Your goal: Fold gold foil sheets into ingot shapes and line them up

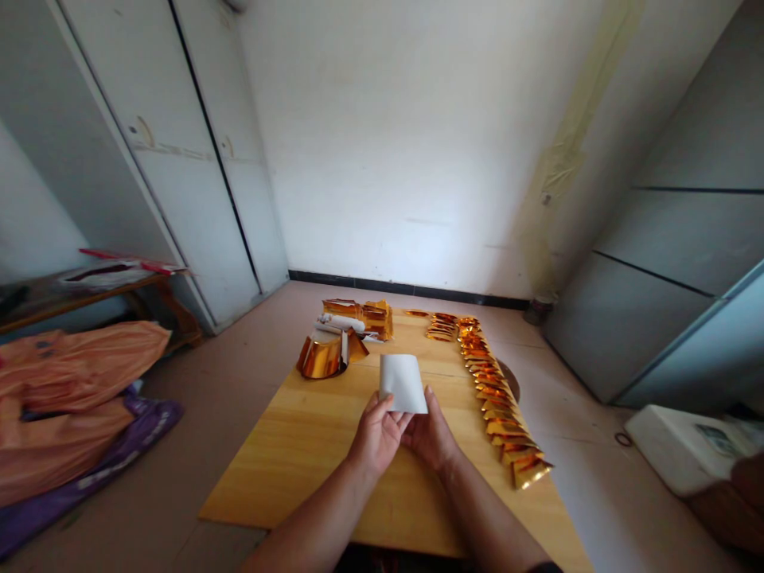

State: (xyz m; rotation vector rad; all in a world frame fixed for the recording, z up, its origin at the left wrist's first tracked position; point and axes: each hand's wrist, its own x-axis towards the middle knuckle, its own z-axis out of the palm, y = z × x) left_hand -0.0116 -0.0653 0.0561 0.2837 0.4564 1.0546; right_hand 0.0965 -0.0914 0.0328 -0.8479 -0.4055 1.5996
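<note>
Between my two hands is a small white paper sheet (402,382), roughly rectangular and slightly curved, held up over the table's middle. My left hand (380,434) pinches its lower left corner, the thumb on top and the fingers underneath. At the lower right corner, my right hand (430,434) grips the sheet from the side, its thumb along the edge and its other fingers partly hidden below. A long row of folded gold foil paper pieces (498,410) overlaps down the right side of the wooden table (310,446). A smaller group of folded gold pieces (442,326) lies at the far edge.
Curled gold foil sheets (322,358) and a white roll (341,322) lie at the table's far left, beside a gold stack (377,320). Grey cabinets (179,159) stand left. Orange cloth (65,398) hangs near a low bench. A white box (680,446) is at right.
</note>
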